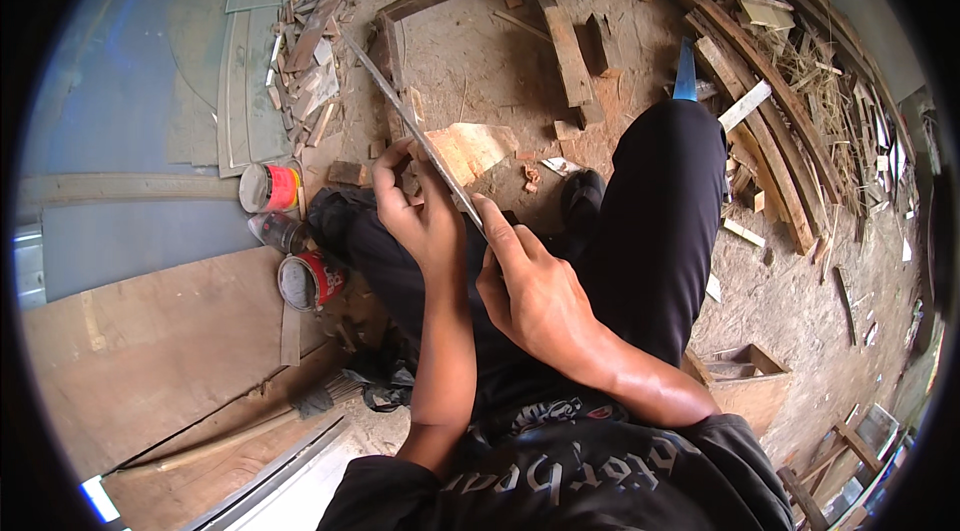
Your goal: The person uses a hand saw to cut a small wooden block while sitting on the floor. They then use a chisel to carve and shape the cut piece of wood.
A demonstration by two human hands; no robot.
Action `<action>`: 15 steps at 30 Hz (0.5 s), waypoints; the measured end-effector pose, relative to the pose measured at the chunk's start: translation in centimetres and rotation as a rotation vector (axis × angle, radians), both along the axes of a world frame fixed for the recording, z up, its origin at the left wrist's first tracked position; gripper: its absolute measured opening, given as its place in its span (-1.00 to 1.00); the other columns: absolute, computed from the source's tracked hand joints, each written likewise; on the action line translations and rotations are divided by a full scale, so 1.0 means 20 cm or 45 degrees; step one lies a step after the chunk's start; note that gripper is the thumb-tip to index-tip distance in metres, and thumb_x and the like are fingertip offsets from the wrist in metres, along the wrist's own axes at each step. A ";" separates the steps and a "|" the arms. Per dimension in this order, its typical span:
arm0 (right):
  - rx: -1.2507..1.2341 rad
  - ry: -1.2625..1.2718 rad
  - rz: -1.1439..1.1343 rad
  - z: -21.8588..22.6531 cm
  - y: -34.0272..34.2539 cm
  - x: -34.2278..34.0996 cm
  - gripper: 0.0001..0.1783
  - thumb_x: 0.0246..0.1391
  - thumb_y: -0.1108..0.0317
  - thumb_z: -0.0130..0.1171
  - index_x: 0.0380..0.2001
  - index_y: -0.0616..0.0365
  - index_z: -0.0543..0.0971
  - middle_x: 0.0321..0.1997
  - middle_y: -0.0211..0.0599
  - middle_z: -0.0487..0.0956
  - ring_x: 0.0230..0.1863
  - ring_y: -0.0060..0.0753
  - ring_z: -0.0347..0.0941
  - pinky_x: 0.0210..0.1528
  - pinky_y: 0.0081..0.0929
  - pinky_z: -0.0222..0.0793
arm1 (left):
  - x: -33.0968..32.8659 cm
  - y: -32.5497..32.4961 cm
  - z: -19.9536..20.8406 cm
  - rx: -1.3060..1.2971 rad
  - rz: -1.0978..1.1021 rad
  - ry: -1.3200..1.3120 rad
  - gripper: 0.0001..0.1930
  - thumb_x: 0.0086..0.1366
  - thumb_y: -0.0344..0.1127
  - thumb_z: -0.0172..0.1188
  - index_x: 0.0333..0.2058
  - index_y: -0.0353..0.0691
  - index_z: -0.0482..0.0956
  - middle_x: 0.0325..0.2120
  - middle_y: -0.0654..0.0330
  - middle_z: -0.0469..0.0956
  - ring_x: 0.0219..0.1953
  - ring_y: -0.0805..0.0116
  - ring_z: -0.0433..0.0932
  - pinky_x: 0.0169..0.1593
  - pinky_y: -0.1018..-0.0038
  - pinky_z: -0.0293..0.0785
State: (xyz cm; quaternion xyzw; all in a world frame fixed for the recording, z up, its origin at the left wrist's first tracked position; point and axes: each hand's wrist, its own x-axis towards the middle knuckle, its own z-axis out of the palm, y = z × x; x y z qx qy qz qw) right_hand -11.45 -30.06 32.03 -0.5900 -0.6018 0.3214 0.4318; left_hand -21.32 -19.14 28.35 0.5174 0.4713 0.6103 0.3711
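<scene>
A long, thin grey strip point(398, 109), seen nearly edge-on, slants up and left from my hands; its exact kind I cannot make out. My left hand point(420, 201) grips it about midway, fingers curled at its left side. At its near end, my right hand point(540, 296) pinches it, with the index finger stretched along it. My dark trouser legs point(655, 201) are under and beside the hands. Beyond the strip, a pale piece of wood point(470, 149) lies on the ground.
Two red paint cans point(270, 188) point(312, 281) stand at my left beside plywood sheets point(170, 351). Wooden beams point(565, 51) lie ahead. A blue blade-like piece point(685, 71) shows past my knee. Planks and scraps point(770, 131) are heaped at right, with a wooden box point(750, 386) nearer.
</scene>
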 end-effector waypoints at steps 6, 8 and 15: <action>0.191 0.237 -0.010 -0.07 0.01 -0.02 -0.26 0.06 0.66 0.18 0.35 0.30 0.28 -0.33 -0.02 0.54 -0.45 -0.04 0.54 -0.36 -0.23 0.50 | -0.04 0.01 -0.06 0.033 0.036 -0.068 -0.74 0.53 -0.27 0.09 -0.04 -0.39 0.42 -0.18 0.15 0.53 -0.14 0.47 0.51 -0.04 0.53 0.43; 0.222 0.300 -0.048 -0.09 0.02 -0.02 -0.31 0.07 0.67 0.18 0.31 0.33 0.31 -0.31 -0.02 0.56 -0.45 -0.10 0.54 -0.35 -0.30 0.50 | -0.07 0.02 -0.09 0.078 0.064 0.003 -0.75 0.52 -0.28 0.11 -0.06 -0.39 0.43 -0.18 0.15 0.54 -0.15 0.46 0.51 -0.05 0.53 0.42; 0.314 0.322 -0.085 -0.01 0.03 -0.01 -0.38 0.05 0.67 0.19 0.23 0.40 0.37 -0.34 -0.02 0.56 -0.46 -0.11 0.54 -0.35 -0.33 0.49 | -0.05 -0.02 -0.04 0.070 0.072 -0.090 -0.80 0.46 -0.31 0.20 -0.12 -0.35 0.49 -0.31 0.27 0.52 -0.27 0.57 0.43 -0.13 0.58 0.37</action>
